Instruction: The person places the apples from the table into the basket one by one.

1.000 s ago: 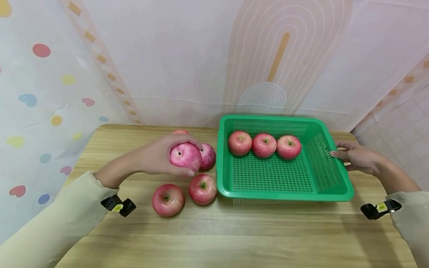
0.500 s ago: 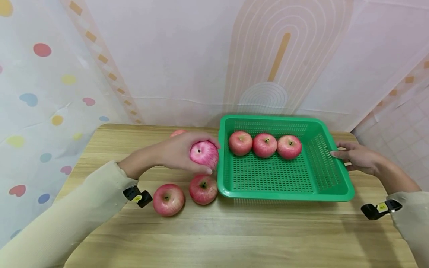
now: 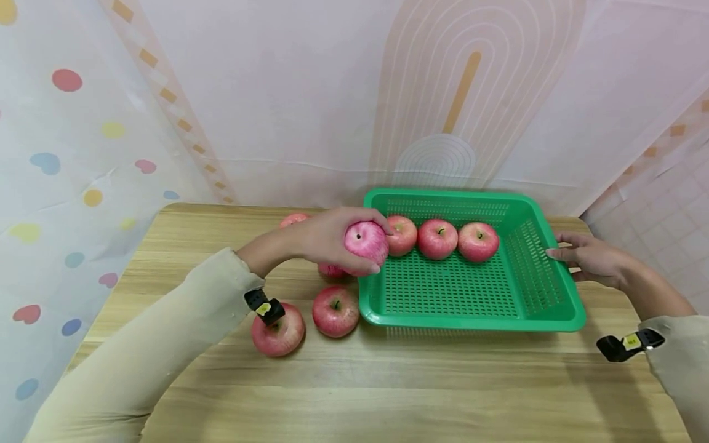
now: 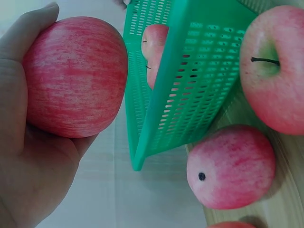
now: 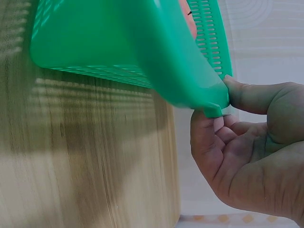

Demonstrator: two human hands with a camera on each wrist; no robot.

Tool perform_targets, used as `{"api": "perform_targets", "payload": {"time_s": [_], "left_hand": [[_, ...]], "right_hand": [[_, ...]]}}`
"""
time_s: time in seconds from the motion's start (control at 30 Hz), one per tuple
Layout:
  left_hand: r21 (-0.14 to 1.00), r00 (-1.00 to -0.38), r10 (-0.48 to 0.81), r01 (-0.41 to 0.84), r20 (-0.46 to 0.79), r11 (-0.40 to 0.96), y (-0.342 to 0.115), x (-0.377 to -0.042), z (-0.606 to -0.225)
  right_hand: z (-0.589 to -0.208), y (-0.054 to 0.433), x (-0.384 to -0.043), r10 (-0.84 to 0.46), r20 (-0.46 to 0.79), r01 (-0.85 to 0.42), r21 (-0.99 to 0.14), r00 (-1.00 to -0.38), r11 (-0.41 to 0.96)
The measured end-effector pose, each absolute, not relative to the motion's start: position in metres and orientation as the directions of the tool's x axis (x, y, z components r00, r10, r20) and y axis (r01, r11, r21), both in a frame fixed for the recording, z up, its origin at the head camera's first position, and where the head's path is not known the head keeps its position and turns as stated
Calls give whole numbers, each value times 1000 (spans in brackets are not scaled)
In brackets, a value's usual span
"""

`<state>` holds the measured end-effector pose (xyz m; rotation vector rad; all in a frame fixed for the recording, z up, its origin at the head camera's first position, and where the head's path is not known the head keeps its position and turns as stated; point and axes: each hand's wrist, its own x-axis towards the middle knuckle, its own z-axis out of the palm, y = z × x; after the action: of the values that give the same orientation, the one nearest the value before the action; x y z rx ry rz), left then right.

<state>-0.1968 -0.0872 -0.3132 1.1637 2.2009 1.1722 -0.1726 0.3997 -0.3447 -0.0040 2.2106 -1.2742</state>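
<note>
My left hand [image 3: 332,237] grips a pink apple [image 3: 367,241] over the left rim of the green basket [image 3: 471,323]. In the left wrist view the held apple [image 4: 78,78] is clear of the table, with fingers and thumb around it. Three apples stand in a row along the basket's back: a left one [image 3: 402,237] partly behind the held apple, a middle one [image 3: 437,240] and a right one [image 3: 479,242]. At the basket's right end my right hand [image 3: 595,261] pinches the rim, thumb on top and fingers curled beneath, as the right wrist view shows.
Left of the basket, on the wooden table [image 3: 388,394], lie a stemmed apple [image 3: 335,312], another apple [image 3: 279,332] partly under the left wrist's strap, a mostly hidden apple [image 3: 330,269] below the left hand, and one farther back [image 3: 293,219]. A patterned curtain [image 3: 310,111] hangs behind.
My left hand has carried the apple rightward, from above the loose apples to the basket's left rim. The right hand and the basket have stayed in place.
</note>
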Motion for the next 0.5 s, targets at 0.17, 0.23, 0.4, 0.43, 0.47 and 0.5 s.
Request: {"api": "perform_targets", "payload": {"time_s": [0.17,0.23,0.4,0.43,0.47,0.5], "left_hand": [[828,-590,807,454,4,328,-78,-199,-309],[836,-594,805,439,-5,329,-74,-200,-308],[845,-576,817,444,14,299,-61,-206,-309],[840,-570,821,458,27,291,-58,-207,-310],[837,-563,825,471,41,280,-55,-208,-310],[834,-559,828,481,52,272,-52,-210,-310]], "right_hand": [[-344,400,-173,-272,-486,280,-787,-831,550],[-344,400,-173,-268,-487,282,-785,-831,551],[-345,400,-173,-274,-490,288,-789,-828,542],[-345,401,-173,-272,-491,291,-790,-827,540],[-345,401,-173,-271,-492,293,-789,-827,539],[-345,401,-173,-270,-493,294,-789,-827,539]]}}
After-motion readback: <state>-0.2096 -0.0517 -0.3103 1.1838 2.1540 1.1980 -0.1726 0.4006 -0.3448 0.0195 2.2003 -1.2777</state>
